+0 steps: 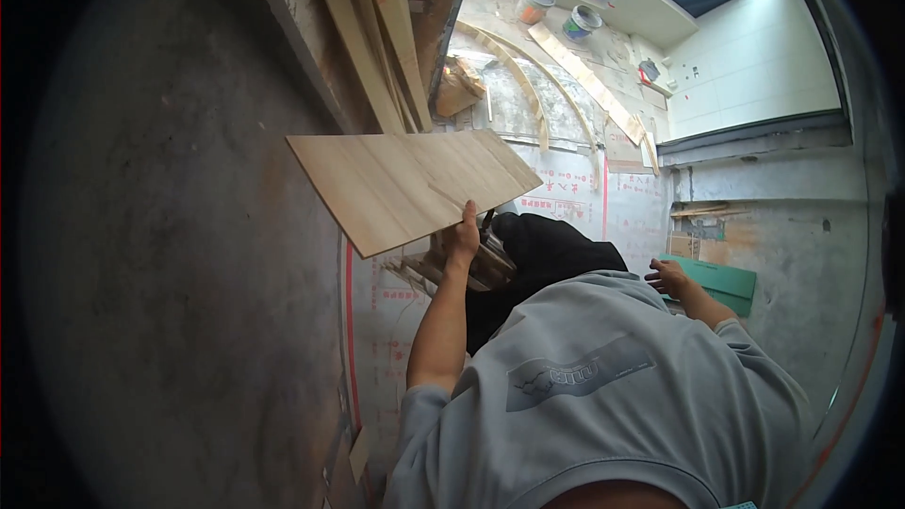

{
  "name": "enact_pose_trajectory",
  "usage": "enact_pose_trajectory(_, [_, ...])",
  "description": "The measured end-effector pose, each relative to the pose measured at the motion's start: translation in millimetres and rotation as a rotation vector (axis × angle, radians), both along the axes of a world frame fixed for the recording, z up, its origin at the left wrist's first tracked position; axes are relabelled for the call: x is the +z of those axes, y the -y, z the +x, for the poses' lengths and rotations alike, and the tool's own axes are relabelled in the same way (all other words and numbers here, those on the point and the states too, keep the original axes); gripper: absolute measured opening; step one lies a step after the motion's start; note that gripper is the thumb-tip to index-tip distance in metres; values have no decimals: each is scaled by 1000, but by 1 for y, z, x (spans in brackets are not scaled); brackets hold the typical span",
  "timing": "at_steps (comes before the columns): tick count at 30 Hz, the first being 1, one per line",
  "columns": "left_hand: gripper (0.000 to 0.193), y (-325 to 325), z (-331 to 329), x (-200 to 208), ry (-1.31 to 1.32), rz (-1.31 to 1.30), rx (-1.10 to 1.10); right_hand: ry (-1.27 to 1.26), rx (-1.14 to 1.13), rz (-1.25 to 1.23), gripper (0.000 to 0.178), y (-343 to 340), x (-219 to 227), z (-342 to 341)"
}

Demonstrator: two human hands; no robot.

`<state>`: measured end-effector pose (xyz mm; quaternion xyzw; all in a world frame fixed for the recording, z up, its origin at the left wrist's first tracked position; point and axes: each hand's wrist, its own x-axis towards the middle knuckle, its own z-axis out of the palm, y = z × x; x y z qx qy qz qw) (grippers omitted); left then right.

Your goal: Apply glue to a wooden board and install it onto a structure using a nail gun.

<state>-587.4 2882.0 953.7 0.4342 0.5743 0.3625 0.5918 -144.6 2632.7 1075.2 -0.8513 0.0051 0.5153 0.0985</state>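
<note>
My left hand [462, 238] is closed on the near edge of a plywood board [405, 184]. The flat, pale-grained piece is held out in front of me to the left, its far edge overlapping the lower ends of some leaning wood strips; I cannot tell if they touch. My right hand [667, 278] hangs out to the right with loosely bent fingers, apart, and nothing visible in it. Behind that hand is a green panel [721, 285], low by the wall. Under the board, partly hidden, are a shiny brownish object [490, 267] and thin wood pieces [411, 273].
Long wood strips [377, 47] lean against the wall at the upper left. Beyond the doorway are two buckets [535, 4], curved strips [514, 66], a long plank [589, 85] and a brown bag [460, 87]. Printed protective sheeting [566, 193] covers the floor; a bare concrete wall [189, 254] rises at left.
</note>
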Motion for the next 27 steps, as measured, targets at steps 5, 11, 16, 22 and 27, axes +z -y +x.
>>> enact_pose_trajectory(5, [45, -10, 10, -7, -196, 14, -115, 383, -335, 272, 41, 43, 47, 0])
enact_pose_trajectory(11, [45, -10, 6, 2, -238, -22, -247, 675, 96, 658, 28, -64, 62, -87])
enact_pose_trajectory(16, [45, -4, -10, -16, -54, -10, -257, 328, 744, 232, 37, -64, -31, -194])
enact_pose_trajectory(22, [46, -8, -26, -13, 172, -222, -274, 286, 1024, 74, 70, 54, -106, -248])
enact_pose_trajectory(27, [44, -15, -43, -39, 322, -526, -393, 473, 965, 349, 58, 69, -119, -248])
